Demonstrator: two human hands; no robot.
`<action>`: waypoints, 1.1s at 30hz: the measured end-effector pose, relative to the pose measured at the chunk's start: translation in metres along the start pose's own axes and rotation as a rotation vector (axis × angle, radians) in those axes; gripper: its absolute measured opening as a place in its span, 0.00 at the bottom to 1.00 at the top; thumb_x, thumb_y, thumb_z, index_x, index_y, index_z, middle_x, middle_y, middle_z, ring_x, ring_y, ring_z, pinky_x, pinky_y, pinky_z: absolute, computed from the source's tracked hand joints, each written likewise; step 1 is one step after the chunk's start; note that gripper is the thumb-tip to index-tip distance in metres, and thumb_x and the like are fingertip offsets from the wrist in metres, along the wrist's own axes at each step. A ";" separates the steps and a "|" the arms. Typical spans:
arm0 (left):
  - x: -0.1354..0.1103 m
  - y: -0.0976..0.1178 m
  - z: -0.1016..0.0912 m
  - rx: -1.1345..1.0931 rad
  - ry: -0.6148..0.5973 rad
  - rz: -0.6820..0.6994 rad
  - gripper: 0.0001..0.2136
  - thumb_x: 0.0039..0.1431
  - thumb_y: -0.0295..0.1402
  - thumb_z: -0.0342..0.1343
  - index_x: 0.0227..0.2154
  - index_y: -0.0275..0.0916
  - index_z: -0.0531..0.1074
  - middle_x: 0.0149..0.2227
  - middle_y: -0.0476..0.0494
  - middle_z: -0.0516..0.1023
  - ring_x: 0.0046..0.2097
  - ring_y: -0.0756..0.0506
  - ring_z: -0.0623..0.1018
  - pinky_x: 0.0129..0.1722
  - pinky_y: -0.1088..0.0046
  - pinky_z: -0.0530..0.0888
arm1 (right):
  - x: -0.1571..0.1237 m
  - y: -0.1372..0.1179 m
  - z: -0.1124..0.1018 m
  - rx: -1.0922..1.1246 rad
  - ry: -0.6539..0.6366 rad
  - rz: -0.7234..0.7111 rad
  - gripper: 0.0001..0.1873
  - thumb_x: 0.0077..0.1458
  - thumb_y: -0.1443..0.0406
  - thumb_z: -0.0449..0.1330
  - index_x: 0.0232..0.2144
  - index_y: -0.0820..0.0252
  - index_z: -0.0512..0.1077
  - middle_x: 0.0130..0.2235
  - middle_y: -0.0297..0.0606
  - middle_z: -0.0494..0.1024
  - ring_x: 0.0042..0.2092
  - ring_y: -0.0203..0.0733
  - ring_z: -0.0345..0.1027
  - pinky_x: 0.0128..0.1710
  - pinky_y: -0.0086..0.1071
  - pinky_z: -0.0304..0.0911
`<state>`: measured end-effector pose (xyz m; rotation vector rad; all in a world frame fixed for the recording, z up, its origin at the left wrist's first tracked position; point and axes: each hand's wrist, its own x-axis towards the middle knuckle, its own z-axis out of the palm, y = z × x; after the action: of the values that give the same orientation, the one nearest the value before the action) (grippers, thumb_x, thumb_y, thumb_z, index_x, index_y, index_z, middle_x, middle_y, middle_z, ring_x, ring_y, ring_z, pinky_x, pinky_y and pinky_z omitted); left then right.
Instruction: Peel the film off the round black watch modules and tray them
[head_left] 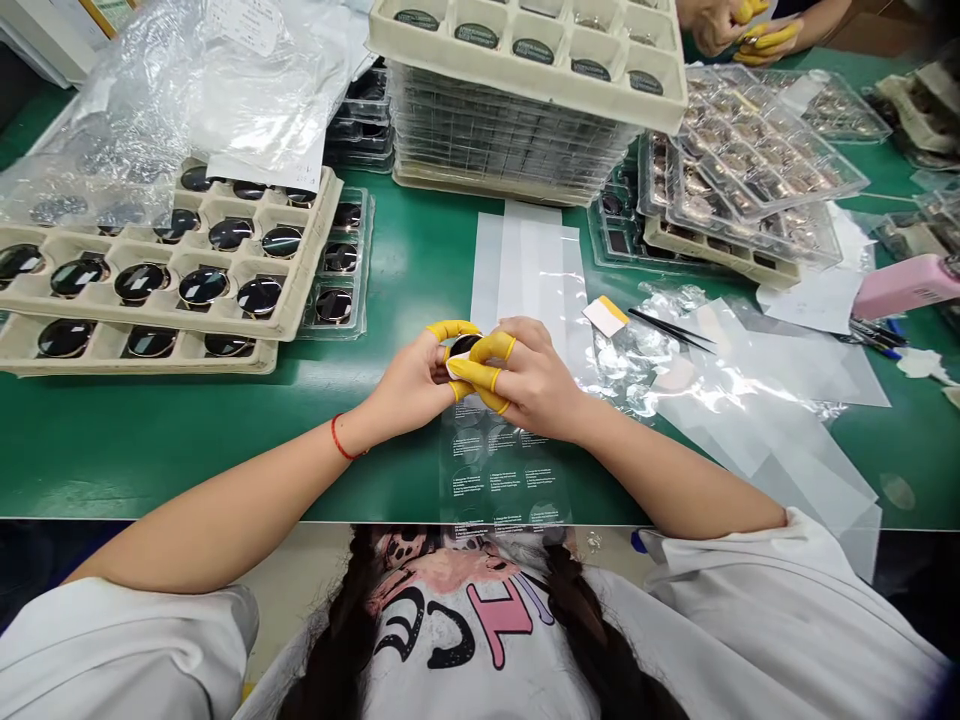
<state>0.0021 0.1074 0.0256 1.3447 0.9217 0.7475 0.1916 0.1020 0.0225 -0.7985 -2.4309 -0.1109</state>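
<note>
Both my hands meet at the middle of the green table, pinching one small round black part [463, 346] between fingertips in yellow finger cots. My left hand [415, 380] grips it from the left, with a red string on the wrist. My right hand [525, 378] grips it from the right, its fingers curled over the part. A bit of white shows under the part, between the fingers. Beneath the hands lies a clear film sheet [495, 480] printed with round stickers.
Beige trays of round black parts [187, 285] sit at the left, a tall tray stack [525, 100] at the back. Clear blister trays [750, 160] stand at the right, with tweezers [671, 328], plastic film and a pink object [904, 285]. Another person's yellow-tipped hands [739, 30] work at the far side.
</note>
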 end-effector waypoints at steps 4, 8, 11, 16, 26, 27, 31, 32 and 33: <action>0.000 0.003 -0.002 -0.034 0.014 0.013 0.26 0.46 0.31 0.67 0.49 0.38 0.64 0.34 0.50 0.77 0.32 0.52 0.76 0.33 0.77 0.73 | -0.001 0.010 -0.008 -0.012 0.044 -0.119 0.10 0.61 0.65 0.55 0.41 0.48 0.75 0.40 0.37 0.75 0.46 0.43 0.60 0.51 0.46 0.58; 0.000 0.010 -0.003 -0.069 0.054 -0.014 0.29 0.42 0.30 0.70 0.47 0.38 0.64 0.33 0.50 0.77 0.32 0.53 0.76 0.33 0.77 0.73 | -0.005 0.021 -0.015 0.004 -0.010 -0.049 0.12 0.62 0.64 0.53 0.40 0.44 0.76 0.38 0.37 0.74 0.46 0.43 0.61 0.50 0.48 0.58; 0.000 0.013 -0.003 -0.071 0.065 -0.031 0.28 0.41 0.31 0.70 0.46 0.39 0.64 0.33 0.51 0.77 0.32 0.52 0.77 0.34 0.76 0.74 | -0.007 0.027 -0.016 0.011 -0.033 0.003 0.12 0.61 0.64 0.53 0.40 0.42 0.76 0.37 0.37 0.74 0.45 0.45 0.62 0.49 0.48 0.59; 0.000 0.014 -0.002 -0.071 0.083 -0.005 0.26 0.46 0.32 0.68 0.47 0.40 0.63 0.33 0.51 0.77 0.33 0.51 0.79 0.36 0.74 0.76 | -0.007 0.038 -0.015 -0.007 0.079 0.118 0.15 0.61 0.65 0.54 0.44 0.39 0.75 0.37 0.37 0.73 0.44 0.45 0.63 0.49 0.49 0.57; -0.005 0.000 -0.003 0.122 0.020 0.259 0.23 0.51 0.32 0.65 0.48 0.42 0.62 0.43 0.46 0.76 0.41 0.49 0.81 0.47 0.70 0.77 | 0.002 0.011 -0.024 0.432 -0.181 0.638 0.20 0.59 0.62 0.56 0.54 0.56 0.68 0.47 0.41 0.78 0.51 0.47 0.68 0.55 0.49 0.60; -0.005 0.002 -0.003 0.137 0.034 0.268 0.24 0.50 0.32 0.65 0.48 0.42 0.61 0.44 0.46 0.75 0.41 0.49 0.80 0.46 0.70 0.77 | 0.003 0.008 -0.024 0.484 -0.211 0.650 0.20 0.59 0.63 0.56 0.54 0.58 0.69 0.45 0.40 0.79 0.50 0.46 0.69 0.55 0.48 0.61; -0.003 0.011 -0.005 0.081 0.219 0.227 0.25 0.50 0.35 0.65 0.48 0.43 0.59 0.41 0.47 0.75 0.42 0.47 0.80 0.43 0.68 0.78 | 0.008 0.006 -0.027 0.563 -0.224 0.686 0.18 0.58 0.65 0.56 0.50 0.60 0.70 0.39 0.38 0.79 0.47 0.43 0.72 0.52 0.44 0.63; -0.002 0.013 -0.007 0.057 0.257 0.203 0.26 0.51 0.35 0.65 0.49 0.43 0.58 0.41 0.47 0.76 0.41 0.47 0.80 0.41 0.68 0.78 | 0.008 0.006 -0.028 0.566 -0.222 0.685 0.17 0.58 0.65 0.56 0.50 0.60 0.70 0.39 0.38 0.79 0.47 0.43 0.72 0.52 0.44 0.63; 0.000 0.014 -0.008 0.043 0.276 0.175 0.26 0.51 0.35 0.65 0.49 0.44 0.58 0.40 0.47 0.76 0.39 0.47 0.80 0.39 0.69 0.78 | 0.008 0.007 -0.028 0.567 -0.221 0.680 0.17 0.57 0.65 0.56 0.49 0.59 0.70 0.38 0.38 0.79 0.47 0.43 0.72 0.52 0.44 0.63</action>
<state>-0.0042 0.1131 0.0398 1.3943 1.0492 1.0732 0.2041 0.1050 0.0498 -1.3381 -2.0646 0.9159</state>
